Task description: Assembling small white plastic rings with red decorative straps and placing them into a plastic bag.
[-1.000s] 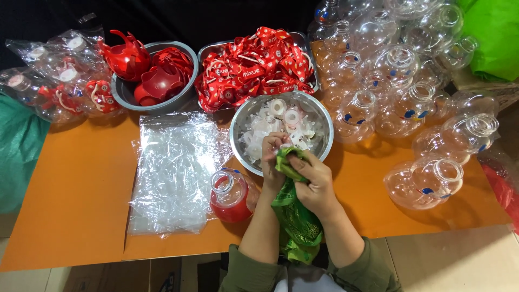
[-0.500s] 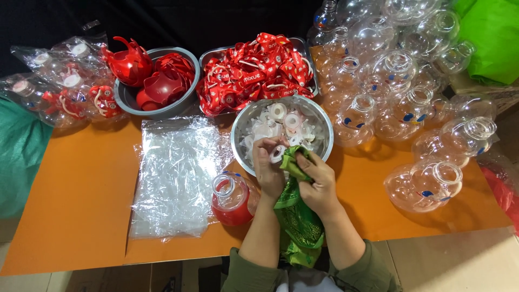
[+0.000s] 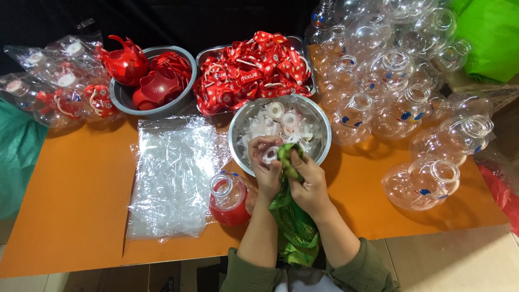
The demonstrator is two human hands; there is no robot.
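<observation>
Fingers of the left hand [image 3: 266,167] are closed on a small white ring [image 3: 270,155] at the near rim of the metal bowl [image 3: 319,121], which is full of similar white rings. Fingers of the right hand [image 3: 307,184] are clamped on a green cloth [image 3: 294,227]; the cloth hangs down between both forearms, and its upper end touches the ring. Just beside the left wrist stands a clear bottle with a red bottom [image 3: 230,199] on the orange table [image 3: 70,205]. Near it lies a stack of clear plastic bags [image 3: 173,173]. Behind the bowl is a tray of red ribbons [image 3: 254,67].
</observation>
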